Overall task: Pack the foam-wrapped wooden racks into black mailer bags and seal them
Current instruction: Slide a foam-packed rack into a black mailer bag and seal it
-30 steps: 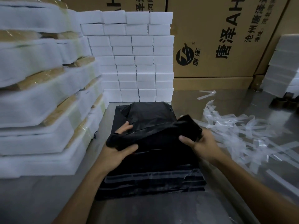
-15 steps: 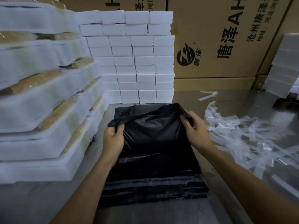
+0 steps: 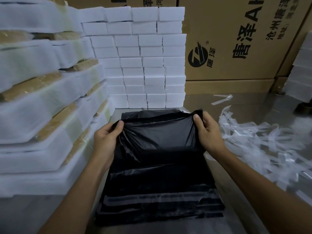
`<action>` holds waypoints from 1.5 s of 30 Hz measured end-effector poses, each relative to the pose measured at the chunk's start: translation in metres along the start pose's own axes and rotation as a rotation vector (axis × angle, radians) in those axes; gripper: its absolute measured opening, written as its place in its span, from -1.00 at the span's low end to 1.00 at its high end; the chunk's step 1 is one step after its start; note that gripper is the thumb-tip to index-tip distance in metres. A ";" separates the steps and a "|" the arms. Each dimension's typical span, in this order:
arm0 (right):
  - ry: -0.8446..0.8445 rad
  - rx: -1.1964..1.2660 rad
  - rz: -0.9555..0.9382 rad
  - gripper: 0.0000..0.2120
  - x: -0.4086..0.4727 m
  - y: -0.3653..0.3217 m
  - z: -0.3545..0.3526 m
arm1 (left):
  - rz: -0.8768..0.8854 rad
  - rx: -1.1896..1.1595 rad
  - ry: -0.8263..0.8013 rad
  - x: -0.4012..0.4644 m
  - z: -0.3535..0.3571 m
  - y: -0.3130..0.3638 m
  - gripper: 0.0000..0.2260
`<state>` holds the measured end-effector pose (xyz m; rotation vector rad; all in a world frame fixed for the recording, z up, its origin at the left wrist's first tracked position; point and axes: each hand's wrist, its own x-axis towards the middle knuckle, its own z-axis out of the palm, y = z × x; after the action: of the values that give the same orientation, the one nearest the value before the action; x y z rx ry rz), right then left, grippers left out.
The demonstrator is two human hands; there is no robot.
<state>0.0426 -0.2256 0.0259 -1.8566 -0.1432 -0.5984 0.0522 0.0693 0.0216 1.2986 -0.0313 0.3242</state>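
A black mailer bag is held up by its far edge over a flat stack of black mailer bags lying on the table in front of me. My left hand grips the bag's left corner with the thumb on top. My right hand pinches the right corner, and the film is stretched taut between them. Foam-wrapped wooden racks are piled high on the left, wood showing through gaps in the white foam. What the bag holds cannot be seen.
A wall of small white foam blocks stands behind the bags. Brown printed cartons fill the back. Loose clear peel-off strips litter the grey table on the right, with more white foam at far right.
Both hands have carried the bag's edge from a crumpled fold near me to the far side and spread it wider and tauter.
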 end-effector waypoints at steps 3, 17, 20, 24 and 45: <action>0.027 0.023 0.033 -0.72 0.000 0.000 0.008 | 0.062 0.181 0.167 0.004 0.010 -0.006 -0.75; 0.290 0.333 0.542 -0.73 -0.004 0.021 0.042 | -0.042 0.467 0.255 0.037 0.034 -0.026 -0.68; 0.349 0.323 0.575 -0.78 -0.002 0.021 0.044 | -0.051 0.520 0.248 0.039 0.037 -0.034 -0.60; 0.306 0.389 0.642 -0.73 0.002 0.026 0.040 | -0.060 0.698 0.189 0.039 0.039 -0.045 -0.60; -0.316 -1.003 0.223 -0.85 0.018 0.034 0.035 | -0.115 1.413 0.033 0.039 0.038 -0.026 -0.60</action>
<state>0.0829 -0.2095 -0.0037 -2.8835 0.2004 -0.2013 0.1022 0.0355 0.0154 2.6770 0.3608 0.2529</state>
